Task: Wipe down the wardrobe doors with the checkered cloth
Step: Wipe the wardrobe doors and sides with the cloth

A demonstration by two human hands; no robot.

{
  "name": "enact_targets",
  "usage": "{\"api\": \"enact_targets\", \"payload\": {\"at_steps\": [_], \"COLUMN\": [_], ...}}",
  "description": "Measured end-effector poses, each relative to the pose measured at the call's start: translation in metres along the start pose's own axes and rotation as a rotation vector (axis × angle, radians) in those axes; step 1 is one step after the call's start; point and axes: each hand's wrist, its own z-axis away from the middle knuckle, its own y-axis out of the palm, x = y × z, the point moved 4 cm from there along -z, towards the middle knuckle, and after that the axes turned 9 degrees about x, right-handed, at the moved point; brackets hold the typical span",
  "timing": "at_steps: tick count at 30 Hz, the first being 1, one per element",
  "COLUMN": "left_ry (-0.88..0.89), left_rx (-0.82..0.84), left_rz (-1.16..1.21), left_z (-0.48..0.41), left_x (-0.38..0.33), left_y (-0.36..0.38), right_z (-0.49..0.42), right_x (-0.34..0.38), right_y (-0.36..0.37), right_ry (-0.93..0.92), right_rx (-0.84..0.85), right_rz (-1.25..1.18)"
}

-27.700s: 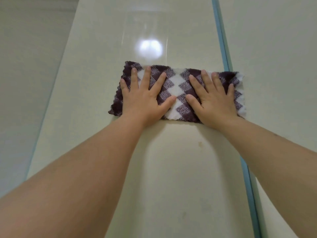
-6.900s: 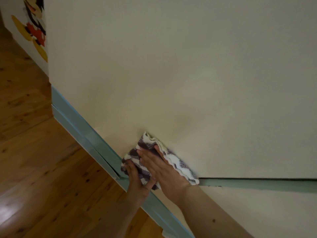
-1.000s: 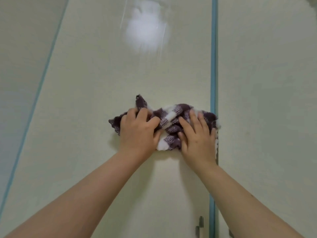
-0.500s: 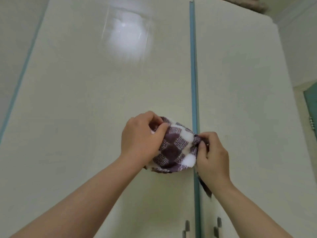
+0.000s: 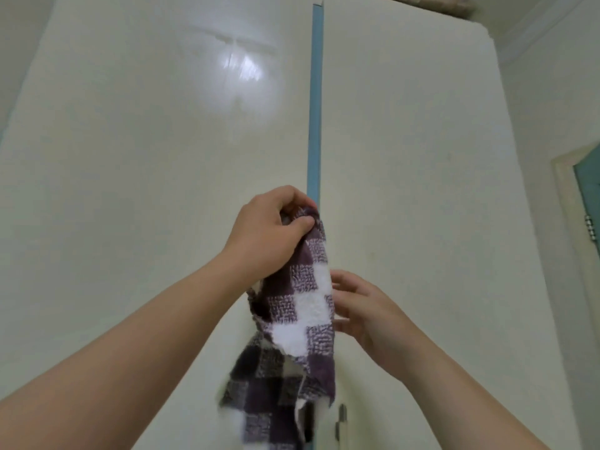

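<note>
The purple and white checkered cloth (image 5: pixel 300 323) hangs down in front of the cream wardrobe doors (image 5: pixel 156 177). My left hand (image 5: pixel 271 230) pinches its top corner, lifted off the door surface. My right hand (image 5: pixel 363 311) is just to the right of the hanging cloth with fingers spread, its fingertips touching the cloth's edge without gripping it. The cloth's lower part is blurred and covers the seam between the doors.
A blue vertical strip (image 5: pixel 315 102) runs between the left door and the right door (image 5: pixel 431 177). A metal door handle (image 5: pixel 341 420) shows below the cloth. A teal room door with a hinge (image 5: pixel 589 222) stands at the far right.
Both hands lifted the bunched cloth off the door. The right hand let go and opened, and the cloth now hangs unfolded from the left hand. The view tilted upward.
</note>
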Motion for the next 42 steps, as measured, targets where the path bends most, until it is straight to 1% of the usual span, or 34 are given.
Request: {"api": "enact_targets", "payload": {"at_steps": [2, 5, 7, 11, 13, 17, 19, 21, 24, 28, 30, 36, 38, 40, 42], "left_ry": [0.004, 0.022, 0.011, -0.037, -0.035, -0.045, -0.042, -0.019, -0.012, -0.019, -0.023, -0.036, -0.045, -0.060, -0.102], "left_rx": [-0.037, -0.071, -0.087, -0.115, -0.138, -0.141, -0.182, -0.211, -0.209, -0.235, -0.246, -0.258, -0.277, -0.289, -0.254], "left_rz": [-0.003, -0.005, -0.013, -0.186, -0.229, -0.147, -0.162, -0.198, -0.217, -0.167, -0.162, -0.260, -0.266, -0.276, -0.302], "left_z": [-0.003, -0.006, -0.008, -0.017, -0.019, -0.017, -0.018, -0.021, -0.026, -0.030, -0.031, -0.039, -0.042, -0.044, -0.047], "left_x": [-0.013, -0.026, -0.031, -0.043, -0.047, -0.055, -0.061, -0.069, -0.076, -0.077, -0.078, -0.074, -0.072, -0.068, -0.062], "left_y": [0.008, 0.023, 0.036, 0.056, 0.062, 0.073, 0.077, 0.080, 0.087, 0.085, 0.082, 0.075, 0.073, 0.069, 0.064], "right_z": [0.009, 0.023, 0.030, 0.038, 0.039, 0.035, 0.037, 0.040, 0.042, 0.042, 0.041, 0.031, 0.027, 0.022, 0.018], "right_x": [0.000, 0.000, 0.001, 0.007, 0.009, 0.007, 0.007, 0.009, 0.007, 0.012, 0.011, 0.018, 0.025, 0.029, 0.033], "right_y": [-0.007, -0.020, -0.029, -0.050, -0.059, -0.064, -0.063, -0.060, -0.063, -0.068, -0.072, -0.073, -0.079, -0.093, -0.111], "right_ry": [0.026, 0.016, 0.007, -0.060, -0.084, -0.016, 0.014, 0.035, 0.065, 0.035, 0.039, 0.001, -0.009, -0.019, -0.012], "right_rx": [0.066, 0.146, 0.182, 0.145, 0.133, 0.197, 0.254, 0.317, 0.355, 0.422, 0.421, 0.420, 0.412, 0.351, 0.273], "right_rz": [-0.068, -0.214, -0.260, -0.349, -0.367, -0.396, -0.440, -0.545, -0.605, -0.695, -0.730, -0.674, -0.547, -0.367, -0.212]}}
